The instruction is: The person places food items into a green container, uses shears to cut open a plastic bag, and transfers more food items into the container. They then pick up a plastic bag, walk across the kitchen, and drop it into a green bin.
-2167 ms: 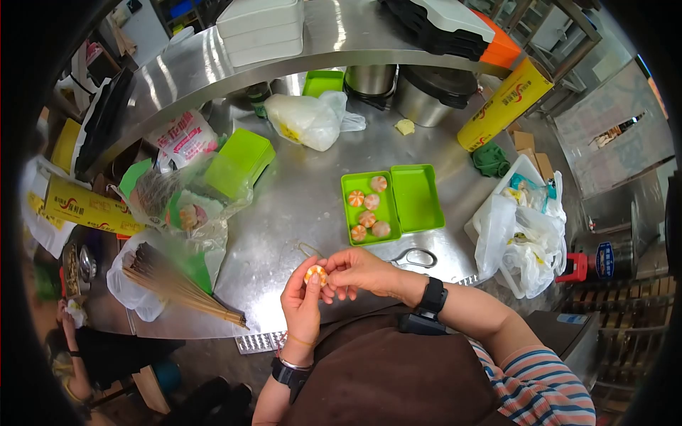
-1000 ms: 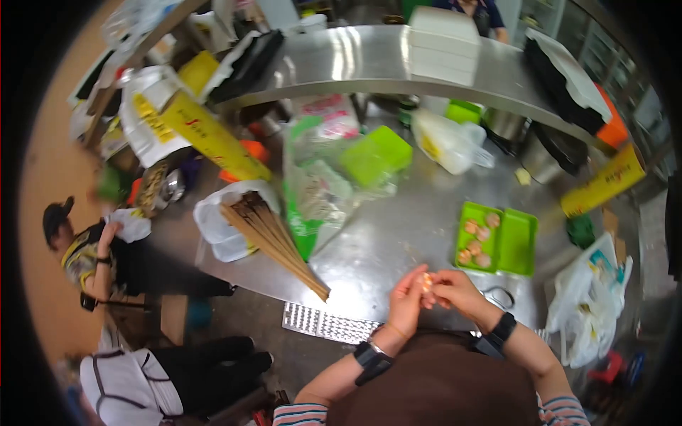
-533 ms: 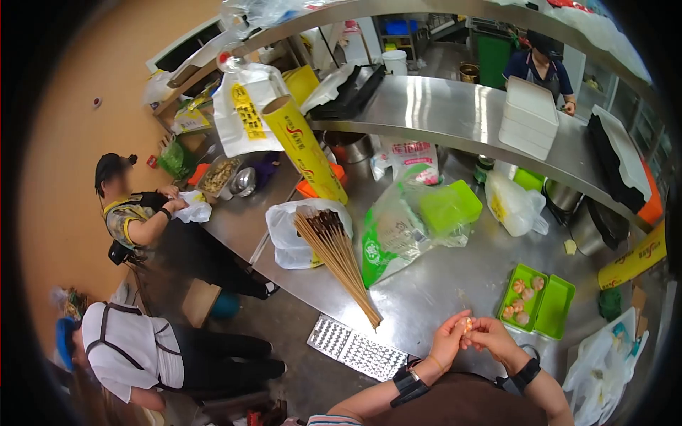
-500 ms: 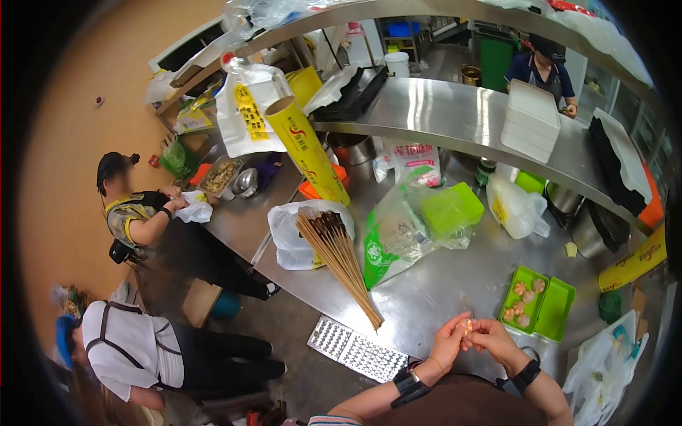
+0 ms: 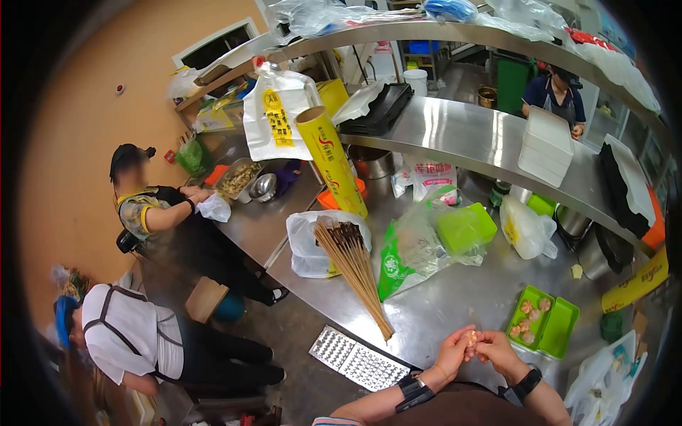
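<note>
The left hand [image 5: 452, 357] has its thumb and fingers clamped on a small orange-and-white ball [image 5: 472, 339], in front of and to the left of the open green box [image 5: 559, 328]. The right hand [image 5: 499, 354] meets it from the other side, fingertips gathered at the ball; whether they pinch it, I cannot tell. Several similar balls [image 5: 526, 307] lie in the box's left half.

Left of the box, a dimpled metal sheet [image 5: 359, 359] shows by the counter's near edge. Farther back on that side, a bundle of wooden skewers [image 5: 359, 282] leans out of a white plastic bag [image 5: 303, 245]. Between skewers and box lies a clear-and-green bag [image 5: 415, 248].

Behind the box sits a translucent bag [image 5: 527, 228]; to its right, a yellow tube [image 5: 636, 285]. Farthest, beyond the raised steel shelf [image 5: 455, 126], is a person in dark blue [image 5: 560, 98].
</note>
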### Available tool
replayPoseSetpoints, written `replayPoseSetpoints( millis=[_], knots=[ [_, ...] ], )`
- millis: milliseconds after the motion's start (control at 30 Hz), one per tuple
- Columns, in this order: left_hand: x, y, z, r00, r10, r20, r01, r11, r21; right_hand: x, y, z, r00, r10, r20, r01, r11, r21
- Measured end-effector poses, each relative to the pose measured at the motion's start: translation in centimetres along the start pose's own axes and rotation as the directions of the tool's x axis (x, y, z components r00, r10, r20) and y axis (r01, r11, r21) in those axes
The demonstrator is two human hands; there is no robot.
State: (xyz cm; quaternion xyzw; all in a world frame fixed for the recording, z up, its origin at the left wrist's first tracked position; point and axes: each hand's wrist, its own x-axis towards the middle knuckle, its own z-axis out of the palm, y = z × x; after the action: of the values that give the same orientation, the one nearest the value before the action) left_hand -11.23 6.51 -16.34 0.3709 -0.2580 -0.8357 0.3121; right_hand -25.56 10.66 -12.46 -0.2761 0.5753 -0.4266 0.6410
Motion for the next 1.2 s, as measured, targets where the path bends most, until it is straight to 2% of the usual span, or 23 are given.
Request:
replayPoseSetpoints(
  millis=[133,333,433,500,633,667,700,733,800,833,867,900,967,1000,1033,1067,1100,1133,1200],
  knots=[
    [0.4,0.1,-0.5,1.000,0.016,0.009,-0.016,1.000,-0.011,0.6,-0.4,0.5,1.000,-0.007,0.025,0.008,1.000,-0.011],
    [0.8,0.7,-1.0,1.000,-0.021,0.005,0.021,0.999,-0.047,1.3,-0.4,1.4,0.997,-0.024,-0.076,0.022,0.999,-0.031],
    [1.0,0.9,-1.4,0.998,-0.018,0.059,0.021,0.998,-0.055,1.7,0.0,1.5,0.996,-0.027,-0.086,0.027,1.000,-0.005],
    [1.0,1.6,-1.6,0.995,-0.038,0.087,0.051,0.988,-0.147,2.1,0.4,1.3,0.996,-0.042,-0.073,0.048,0.995,0.086],
    [0.9,3.5,-2.3,0.995,-0.013,0.098,0.033,0.978,-0.207,2.0,0.4,-0.1,0.998,0.005,-0.068,-0.002,0.999,0.051],
    [1.3,3.7,-2.7,0.998,0.023,0.053,-0.013,0.985,-0.173,2.2,1.3,-0.7,0.967,-0.253,0.003,0.243,0.923,-0.299],
    [1.6,3.8,-3.0,0.998,0.060,0.009,-0.058,0.989,-0.136,2.5,2.1,-1.4,0.878,-0.453,0.155,0.452,0.675,-0.584],
    [1.7,3.8,-3.1,0.998,0.055,0.016,-0.052,0.989,-0.135,2.8,2.9,-2.1,0.879,-0.454,0.147,0.447,0.675,-0.587],
    [1.9,3.6,-3.1,0.995,0.096,0.035,-0.096,0.995,0.019,2.8,3.9,-3.4,0.889,-0.434,0.147,0.393,0.557,-0.732],
    [1.9,3.7,-2.9,0.995,0.086,0.044,-0.087,0.996,0.019,1.8,2.2,-2.4,0.891,-0.433,0.134,0.383,0.560,-0.735],
    [1.9,3.7,-2.8,0.970,0.221,0.099,-0.237,0.947,0.215,0.7,0.2,-1.4,0.968,-0.246,-0.057,0.195,0.870,-0.452],
    [1.8,3.7,-2.4,0.925,0.330,0.189,-0.378,0.842,0.385,-0.2,-1.8,-0.1,0.985,0.008,-0.172,-0.019,0.998,-0.060],
    [2.2,3.7,-2.2,0.923,0.265,0.280,-0.385,0.689,0.614,-1.1,-3.1,0.2,0.999,0.032,-0.038,-0.025,0.986,0.167],
    [1.8,4.0,-1.7,0.912,0.227,0.342,-0.399,0.691,0.603,-0.5,-1.3,-0.8,1.000,0.015,0.024,-0.021,0.967,0.255],
    [1.9,4.0,-0.9,0.826,0.294,0.480,-0.541,0.651,0.532,-1.2,-1.2,-0.7,1.000,0.029,0.000,-0.027,0.943,0.333],
    [1.5,4.5,-0.4,0.814,0.256,0.522,-0.564,0.564,0.603,-0.4,0.9,-1.8,0.999,0.026,0.043,-0.040,0.926,0.375],
    [0.9,5.1,0.2,0.876,0.132,0.465,-0.452,0.561,0.693,-0.2,1.9,-2.4,0.998,0.002,0.063,-0.025,0.928,0.372],
    [0.9,5.0,0.3,0.865,0.105,0.490,-0.444,0.614,0.653,-0.7,2.3,-2.5,0.998,0.055,-0.001,-0.051,0.934,0.353],
    [1.3,4.1,-0.5,0.894,0.065,0.443,-0.362,0.688,0.629,-2.6,2.8,-3.7,0.989,0.117,-0.095,-0.074,0.928,0.366]
  ],
)
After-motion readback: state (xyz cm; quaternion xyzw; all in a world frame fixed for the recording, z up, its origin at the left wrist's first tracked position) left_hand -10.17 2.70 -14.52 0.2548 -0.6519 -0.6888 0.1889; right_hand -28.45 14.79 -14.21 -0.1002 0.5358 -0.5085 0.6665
